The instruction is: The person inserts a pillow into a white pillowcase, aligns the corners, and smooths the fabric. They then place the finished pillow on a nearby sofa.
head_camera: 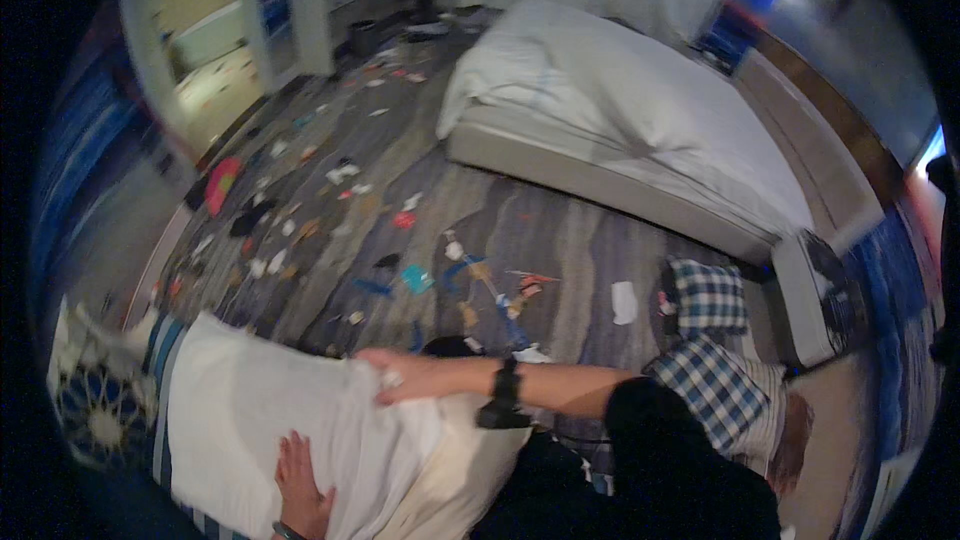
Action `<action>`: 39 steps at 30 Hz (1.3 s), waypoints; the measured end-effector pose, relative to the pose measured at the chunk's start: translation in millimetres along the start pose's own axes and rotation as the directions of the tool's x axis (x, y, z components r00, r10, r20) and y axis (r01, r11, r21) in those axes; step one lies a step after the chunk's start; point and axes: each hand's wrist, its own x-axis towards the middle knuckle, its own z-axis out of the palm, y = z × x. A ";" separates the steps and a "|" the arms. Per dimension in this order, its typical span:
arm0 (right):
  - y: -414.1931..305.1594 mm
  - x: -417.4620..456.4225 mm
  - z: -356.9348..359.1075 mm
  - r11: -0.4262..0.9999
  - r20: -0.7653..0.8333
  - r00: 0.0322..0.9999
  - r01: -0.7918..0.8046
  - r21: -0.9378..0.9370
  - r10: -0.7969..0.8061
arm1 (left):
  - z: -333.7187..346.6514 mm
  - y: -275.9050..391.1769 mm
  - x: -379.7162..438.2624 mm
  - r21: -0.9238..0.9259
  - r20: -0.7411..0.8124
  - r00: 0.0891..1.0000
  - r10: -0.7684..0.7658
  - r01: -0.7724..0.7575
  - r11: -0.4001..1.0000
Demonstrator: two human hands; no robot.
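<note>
A pillow in a white pillowcase lies before me, with a cream, uncovered-looking part showing at its right end. My right hand grips the white cloth near that end, its fingers bent into the fabric; a black band is on the wrist. Lower down, my left hand rests flat on the pillowcase with its fingers spread. Beneath the pillow, a striped blue and white cloth shows at the left.
Small scattered items cover much of the carpet. A bed with white bedding stands beyond. Checkered cushions and a fan are at the right. A round patterned cushion sits at the left. An open doorway is at the upper left.
</note>
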 end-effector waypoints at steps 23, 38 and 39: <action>-63.0 -73.5 3.2 0.683 0.441 0.820 0.558 -0.472 -0.364 | -0.8 135.2 -34.8 -0.053 0.350 0.932 -0.091 0.116 0.992; 12.4 -146.9 -34.0 0.887 0.165 0.884 -0.453 0.083 0.436 | 0.3 136.3 -50.1 -0.069 -0.017 0.982 0.188 -0.189 0.980; 14.9 -155.1 -33.2 0.868 0.159 0.873 -0.481 0.124 0.461 | 6.0 141.1 -46.5 -0.090 -0.039 0.981 0.192 -0.195 0.977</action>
